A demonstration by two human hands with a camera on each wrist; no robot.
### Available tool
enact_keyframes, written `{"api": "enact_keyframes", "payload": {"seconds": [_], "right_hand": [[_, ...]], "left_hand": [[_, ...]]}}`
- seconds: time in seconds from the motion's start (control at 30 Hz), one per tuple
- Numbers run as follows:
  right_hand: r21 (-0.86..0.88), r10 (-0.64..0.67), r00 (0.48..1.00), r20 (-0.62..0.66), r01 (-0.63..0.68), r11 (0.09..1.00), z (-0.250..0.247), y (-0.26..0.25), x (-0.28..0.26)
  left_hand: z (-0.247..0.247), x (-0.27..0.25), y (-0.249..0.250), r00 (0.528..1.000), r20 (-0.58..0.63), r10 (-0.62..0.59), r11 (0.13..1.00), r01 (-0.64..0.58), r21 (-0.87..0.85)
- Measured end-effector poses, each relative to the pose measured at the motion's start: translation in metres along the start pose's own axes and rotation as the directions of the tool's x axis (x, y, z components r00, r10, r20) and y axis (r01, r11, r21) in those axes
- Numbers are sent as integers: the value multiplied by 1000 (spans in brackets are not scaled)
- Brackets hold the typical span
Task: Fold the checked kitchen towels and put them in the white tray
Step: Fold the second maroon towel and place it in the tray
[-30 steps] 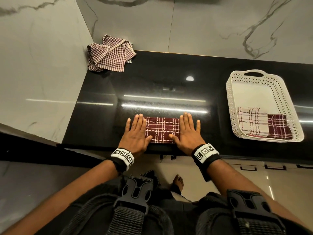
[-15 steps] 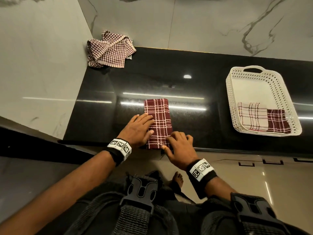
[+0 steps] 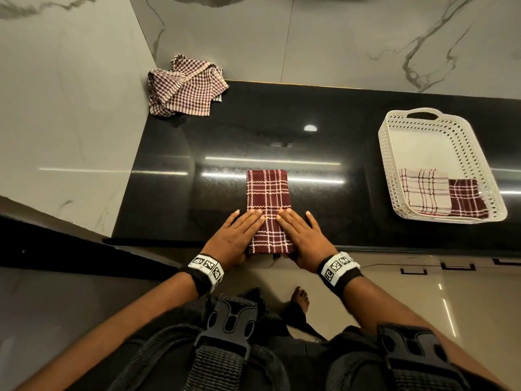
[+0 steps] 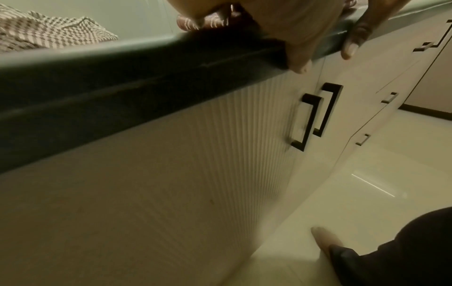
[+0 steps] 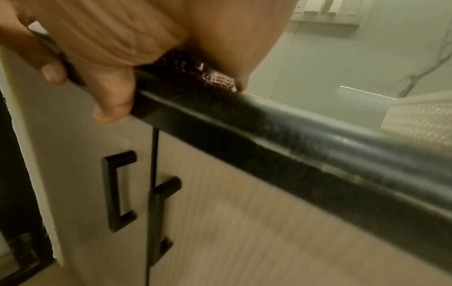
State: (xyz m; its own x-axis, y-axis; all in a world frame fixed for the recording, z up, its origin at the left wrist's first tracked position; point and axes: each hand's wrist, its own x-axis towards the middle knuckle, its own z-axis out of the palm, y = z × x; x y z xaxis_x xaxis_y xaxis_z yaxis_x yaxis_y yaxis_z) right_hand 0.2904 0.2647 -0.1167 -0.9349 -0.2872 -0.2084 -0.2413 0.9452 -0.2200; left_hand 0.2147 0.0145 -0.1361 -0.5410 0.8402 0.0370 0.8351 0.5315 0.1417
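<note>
A folded maroon checked towel (image 3: 267, 193) lies lengthwise on the black counter (image 3: 169, 193), its near end at the front edge. My left hand (image 3: 239, 232) and right hand (image 3: 300, 232) lie flat on its near half, fingers straight and fingertips almost meeting. In the wrist views both thumbs hang down over the counter's front edge, and a bit of the towel (image 5: 215, 77) shows under my right hand (image 5: 117, 42). The white perforated tray (image 3: 386, 153) stands at the right and holds a white checked towel (image 3: 423, 190) and a maroon one (image 3: 466, 201), both folded.
A crumpled pile of small-checked towels (image 3: 186, 86) lies in the counter's back left corner against the marble walls. Below the front edge are cabinet doors with black handles (image 4: 305, 120). My bare foot (image 3: 300, 299) stands on the tiled floor.
The maroon towel went from lying crosswise to lengthwise. Both hands moved from its sides onto its near half, now flat with fingertips close together.
</note>
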Motion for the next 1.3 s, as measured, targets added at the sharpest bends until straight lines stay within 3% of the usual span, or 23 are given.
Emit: {"api": "enact_keyframes", "payload": {"seconds": [0.1, 0.2, 0.27, 0.37, 0.43, 0.63, 0.83, 0.9, 0.97, 1.03, 1.13, 1.2, 1.3], "right_hand": [[140, 28, 989, -144, -8, 990, 10, -10, -11], [334, 134, 965, -224, -53, 941, 3, -15, -10], [540, 293, 934, -205, -142, 830, -7, -16, -1], [732, 460, 877, -139, -223, 644, -27, -19, 23], [736, 534, 839, -105, -296, 609, -37, -22, 38], [644, 681, 727, -82, -483, 593, -41, -27, 69], [609, 714, 697, -71, -537, 584, -47, -22, 80], [580, 689, 691, -217, -477, 661, -50, -19, 72], [400, 566, 719, -403, -418, 816, -48, -23, 58], [221, 387, 812, -436, -320, 921, -40, -32, 47], [75, 252, 932, -262, -241, 968, -31, -38, 48], [45, 268, 954, -135, -264, 963, -31, -33, 58], [58, 287, 958, -16, -286, 957, -28, -22, 67]], "left_hand": [[3, -5, -3, 996, -93, 12, 993, -23, -116], [-6, -2, -6, 986, -156, -64, 944, 9, -329], [-22, 6, -4, 969, -152, -193, 858, 91, -506], [-38, 25, -4, 902, -86, -422, 698, 263, -666], [-41, 39, -6, 863, -8, -506, 621, 358, -697], [-45, 70, -12, 755, 122, -644, 586, 589, -557], [-52, 86, -10, 658, 162, -735, 497, 686, -531], [-55, 78, -6, 673, 56, -738, 542, 640, -544], [-52, 65, 0, 765, -167, -622, 748, 518, -415], [-43, 55, 5, 872, -281, -401, 910, 344, -232], [-28, 58, 1, 975, -157, -157, 987, 150, -56], [-24, 65, -8, 986, -41, -161, 987, 161, 9], [-23, 71, -22, 964, 96, -248, 969, 248, 14]]}}
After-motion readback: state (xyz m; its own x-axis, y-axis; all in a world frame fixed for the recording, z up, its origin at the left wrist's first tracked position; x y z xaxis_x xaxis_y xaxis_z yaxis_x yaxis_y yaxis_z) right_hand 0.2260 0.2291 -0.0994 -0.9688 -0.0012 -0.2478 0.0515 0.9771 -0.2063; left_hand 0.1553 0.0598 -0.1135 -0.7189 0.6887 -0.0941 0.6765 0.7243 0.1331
